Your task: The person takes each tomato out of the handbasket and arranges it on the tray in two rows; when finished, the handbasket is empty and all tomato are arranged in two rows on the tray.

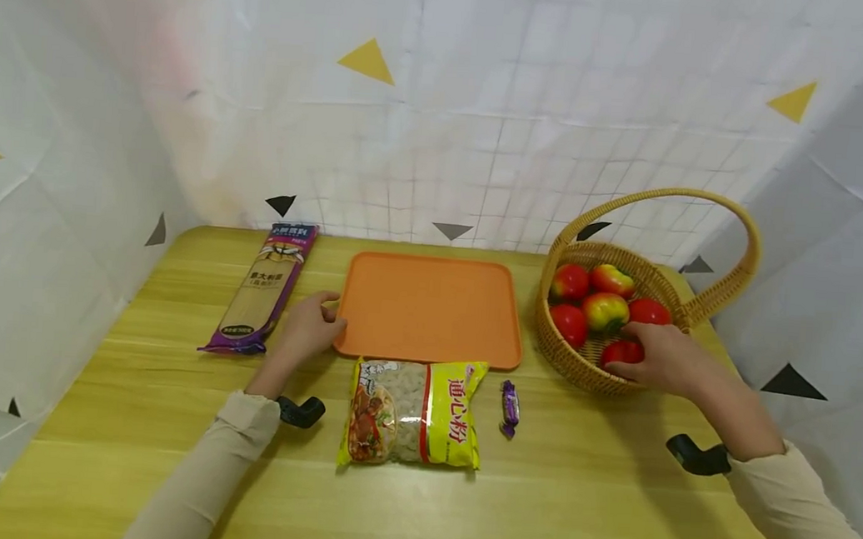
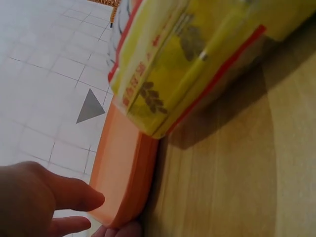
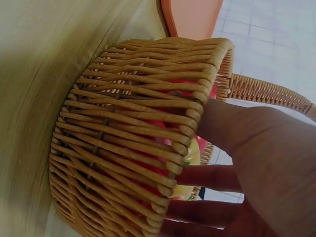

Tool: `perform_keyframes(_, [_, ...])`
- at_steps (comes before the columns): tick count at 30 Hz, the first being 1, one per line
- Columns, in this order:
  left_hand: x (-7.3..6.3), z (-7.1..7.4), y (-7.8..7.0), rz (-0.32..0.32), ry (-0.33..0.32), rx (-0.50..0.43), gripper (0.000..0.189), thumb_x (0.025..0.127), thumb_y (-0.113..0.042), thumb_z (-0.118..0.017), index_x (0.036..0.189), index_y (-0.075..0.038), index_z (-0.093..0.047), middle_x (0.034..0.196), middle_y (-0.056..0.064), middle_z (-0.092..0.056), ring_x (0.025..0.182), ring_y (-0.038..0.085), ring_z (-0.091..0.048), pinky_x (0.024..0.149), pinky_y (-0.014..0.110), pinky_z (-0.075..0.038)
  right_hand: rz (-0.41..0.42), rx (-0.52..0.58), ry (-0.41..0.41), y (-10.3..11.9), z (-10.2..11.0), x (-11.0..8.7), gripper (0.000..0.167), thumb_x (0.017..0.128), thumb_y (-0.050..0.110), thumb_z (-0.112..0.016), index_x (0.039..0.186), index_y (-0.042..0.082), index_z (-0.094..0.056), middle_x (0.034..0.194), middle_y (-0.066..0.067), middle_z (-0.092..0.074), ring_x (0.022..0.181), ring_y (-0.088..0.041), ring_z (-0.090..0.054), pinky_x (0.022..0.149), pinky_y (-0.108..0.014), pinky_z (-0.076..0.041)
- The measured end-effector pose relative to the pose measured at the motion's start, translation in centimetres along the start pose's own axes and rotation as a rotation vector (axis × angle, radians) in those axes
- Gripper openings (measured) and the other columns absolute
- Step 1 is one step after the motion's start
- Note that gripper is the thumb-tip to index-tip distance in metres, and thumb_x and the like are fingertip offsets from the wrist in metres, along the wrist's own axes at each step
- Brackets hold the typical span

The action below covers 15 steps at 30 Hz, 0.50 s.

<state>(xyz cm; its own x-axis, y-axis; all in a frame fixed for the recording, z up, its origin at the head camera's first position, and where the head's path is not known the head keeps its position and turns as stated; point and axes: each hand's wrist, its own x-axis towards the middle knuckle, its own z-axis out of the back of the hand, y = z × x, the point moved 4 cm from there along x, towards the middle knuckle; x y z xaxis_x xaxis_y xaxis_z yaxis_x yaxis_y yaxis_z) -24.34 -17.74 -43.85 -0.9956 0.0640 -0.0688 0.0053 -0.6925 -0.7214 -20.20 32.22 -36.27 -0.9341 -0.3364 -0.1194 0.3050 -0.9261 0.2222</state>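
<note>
My right hand [image 1: 666,357] reaches over the near rim of a wicker basket [image 1: 575,365], thumb and fingers round a red apple [image 1: 619,352] inside. The right wrist view has the basket's weave [image 3: 123,118] partly hiding the fruit and fingertips. Beside the held apple lie other red apples [image 1: 569,324] and a yellow-red bell pepper [image 1: 605,312]. At the left edge of an orange tray [image 1: 428,311] is my left hand [image 1: 311,325], its fingers loosely bent. Its thumb [image 2: 81,195] extends over the tray's rim in the left wrist view.
A yellow bag of macaroni [image 1: 414,414] lies against the tray's front edge, with a purple-wrapped candy [image 1: 510,409] to its right. Left of the tray is a purple spaghetti pack [image 1: 260,291]. The basket's tall handle [image 1: 751,242] arches over its right side.
</note>
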Motion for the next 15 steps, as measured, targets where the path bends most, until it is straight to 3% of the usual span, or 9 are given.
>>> perform_keyframes(7, [0.7, -0.3, 0.2, 0.007, -0.022, 0.014, 0.051, 0.094, -0.01, -0.063, 0.143, -0.004, -0.054, 0.096, 0.012, -0.065, 0.077, 0.025, -0.058, 0.062, 0.034, -0.046, 0.041, -0.002, 0.012, -0.6, -0.7, 0.6, 0.048, 0.078, 0.028, -0.084, 0.106, -0.007, -0.066, 0.08, -0.002, -0.061, 0.071, -0.023, -0.054, 0.066, -0.043, -0.048])
perform_keyframes(15, [1.1, -0.2, 0.2, 0.003, -0.061, 0.055, 0.05, 0.091, -0.007, -0.06, 0.141, -0.004, -0.058, 0.087, 0.008, -0.065, 0.066, 0.02, -0.051, 0.057, 0.031, -0.038, 0.037, -0.006, 0.017, -0.9, -1.0, 1.2, 0.044, 0.075, 0.026, -0.086, 0.102, -0.006, -0.07, 0.09, -0.01, -0.068, 0.078, -0.029, -0.061, 0.075, -0.054, -0.051])
